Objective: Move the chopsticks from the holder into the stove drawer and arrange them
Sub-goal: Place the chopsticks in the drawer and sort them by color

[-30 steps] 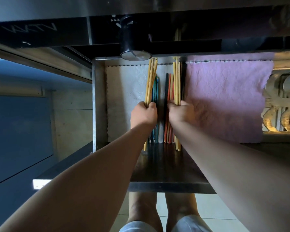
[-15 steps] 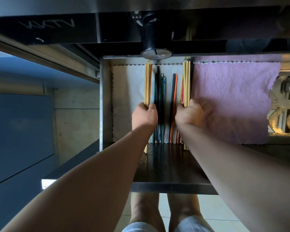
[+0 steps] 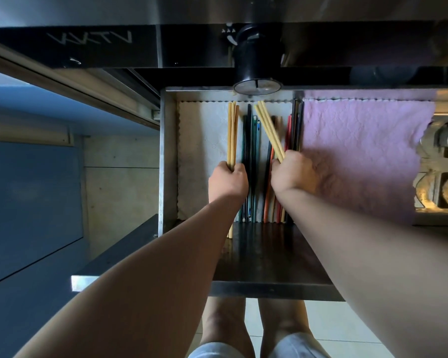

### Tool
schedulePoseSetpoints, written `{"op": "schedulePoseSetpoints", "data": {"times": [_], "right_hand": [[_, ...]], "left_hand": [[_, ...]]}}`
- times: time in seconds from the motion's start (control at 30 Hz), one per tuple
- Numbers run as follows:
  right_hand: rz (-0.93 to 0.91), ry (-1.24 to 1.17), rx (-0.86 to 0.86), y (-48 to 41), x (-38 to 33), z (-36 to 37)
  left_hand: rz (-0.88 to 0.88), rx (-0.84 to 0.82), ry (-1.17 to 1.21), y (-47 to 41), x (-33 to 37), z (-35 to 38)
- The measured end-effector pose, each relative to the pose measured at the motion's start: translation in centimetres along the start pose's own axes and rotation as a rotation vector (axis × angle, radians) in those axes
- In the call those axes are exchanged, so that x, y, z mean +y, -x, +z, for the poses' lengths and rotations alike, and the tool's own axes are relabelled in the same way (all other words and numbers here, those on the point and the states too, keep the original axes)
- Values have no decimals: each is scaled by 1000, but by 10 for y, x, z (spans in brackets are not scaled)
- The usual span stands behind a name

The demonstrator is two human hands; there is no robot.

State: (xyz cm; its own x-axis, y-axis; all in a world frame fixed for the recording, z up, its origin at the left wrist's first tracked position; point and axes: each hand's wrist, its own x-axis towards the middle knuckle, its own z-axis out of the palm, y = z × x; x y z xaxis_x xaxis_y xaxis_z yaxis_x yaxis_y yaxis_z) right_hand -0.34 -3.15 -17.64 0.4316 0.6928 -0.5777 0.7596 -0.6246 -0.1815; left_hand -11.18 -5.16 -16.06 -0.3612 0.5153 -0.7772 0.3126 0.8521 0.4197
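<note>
Reaching into the open stove drawer (image 3: 167, 151), the left hand (image 3: 228, 182) curls tight around a straight yellow bunch (image 3: 232, 133) of chopsticks. The right hand (image 3: 292, 174) grips a tilted yellow bunch (image 3: 269, 127), tipped to the left. Between the hands, dark, green and red chopsticks (image 3: 251, 151) lie flat on a white cloth (image 3: 202, 151). A pink cloth (image 3: 360, 151) lies just beside it. A black knob (image 3: 256, 73) sticks out above.
</note>
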Motion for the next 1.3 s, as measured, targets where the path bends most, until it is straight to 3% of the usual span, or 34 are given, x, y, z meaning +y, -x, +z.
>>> {"op": "schedulePoseSetpoints", "data": {"times": [0.2, 0.5, 0.8, 1.03, 1.3], "right_hand": [[65, -82, -41, -5, -7, 1], [1, -94, -19, -10, 29, -14], [93, -265, -5, -27, 40, -4], [174, -475, -99, -28, 44, -3], [134, -264, 63, -34, 60, -30]], "left_hand": [[-3, 2, -2, -1, -1, 2], [53, -3, -21, -5, -2, 16], [61, -22, 19, 5, 9, 39], [46, -20, 8, 6, 8, 44], [21, -3, 13, 4, 10, 51]]}}
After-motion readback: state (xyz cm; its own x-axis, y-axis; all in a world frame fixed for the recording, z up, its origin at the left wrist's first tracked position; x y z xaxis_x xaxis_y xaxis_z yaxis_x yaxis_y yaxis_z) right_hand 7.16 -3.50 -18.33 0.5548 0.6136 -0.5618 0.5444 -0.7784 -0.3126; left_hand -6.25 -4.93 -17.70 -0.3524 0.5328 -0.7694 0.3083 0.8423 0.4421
